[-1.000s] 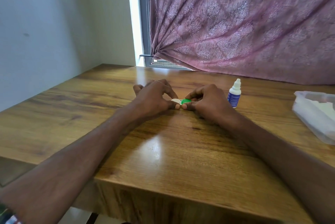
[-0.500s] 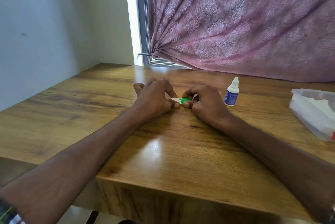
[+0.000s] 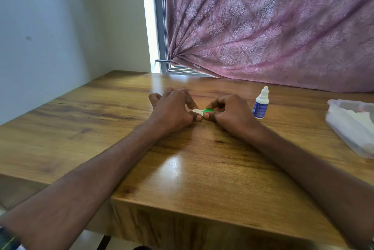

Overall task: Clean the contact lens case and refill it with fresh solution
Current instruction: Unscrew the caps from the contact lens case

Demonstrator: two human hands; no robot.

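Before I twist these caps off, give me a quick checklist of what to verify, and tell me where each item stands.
1. Small contact lens case with one white and one green cap resting on the wooden table: ok.
2. Left hand pinching the white-cap end: ok.
3. Right hand pinching the green-cap end: ok.
4. Caps loosened: cannot tell, the fingers cover the rims.
5. Small white solution bottle with a blue label upright, cap on, beside the right hand: ok.
6. Clear plastic container with white contents at the right edge, contents usable for wiping: cannot tell.
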